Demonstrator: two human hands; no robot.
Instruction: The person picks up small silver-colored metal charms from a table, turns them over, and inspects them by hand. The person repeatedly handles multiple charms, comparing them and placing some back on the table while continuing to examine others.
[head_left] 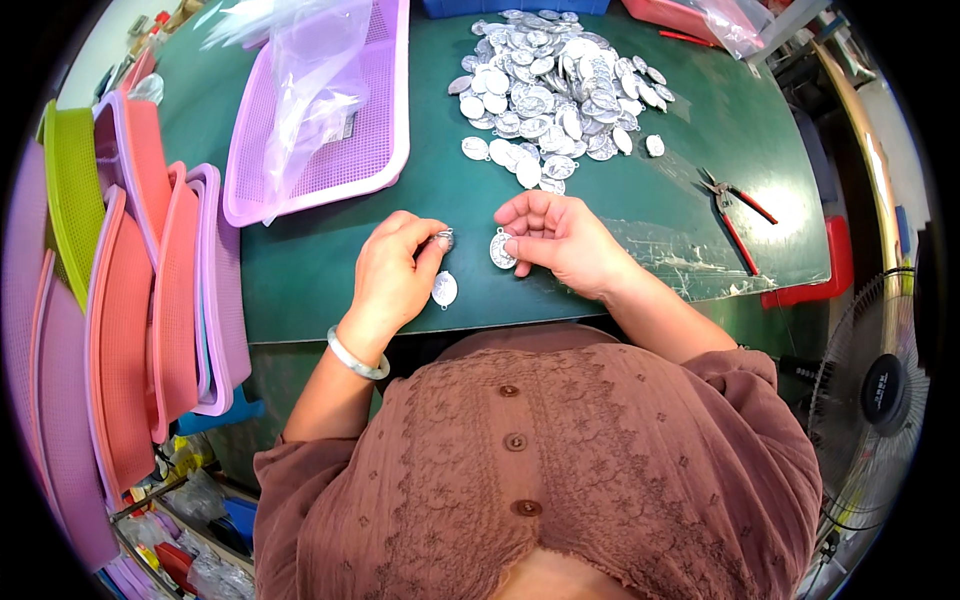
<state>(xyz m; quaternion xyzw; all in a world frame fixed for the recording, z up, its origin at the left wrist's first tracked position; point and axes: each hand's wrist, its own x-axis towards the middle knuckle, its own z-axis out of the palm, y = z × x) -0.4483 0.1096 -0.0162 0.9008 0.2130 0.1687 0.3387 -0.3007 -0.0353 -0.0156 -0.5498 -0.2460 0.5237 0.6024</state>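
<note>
Between the thumb and fingers of my right hand is a silvery oval medal with a small loop at its top. My left hand, with a pale bangle on the wrist, pinches another small silvery piece, probably a medal, partly covered by the fingertips. Just below those fingertips a loose oval medal lies flat on the green table, its loop toward me. Beyond both hands spreads a large heap of similar medals, with a few scattered at its near edge.
A purple mesh basket holding clear plastic bags stands at the far left. Red-handled pliers lie open on the right. Stacked coloured baskets crowd the left side. A fan stands at the right, near a red stool.
</note>
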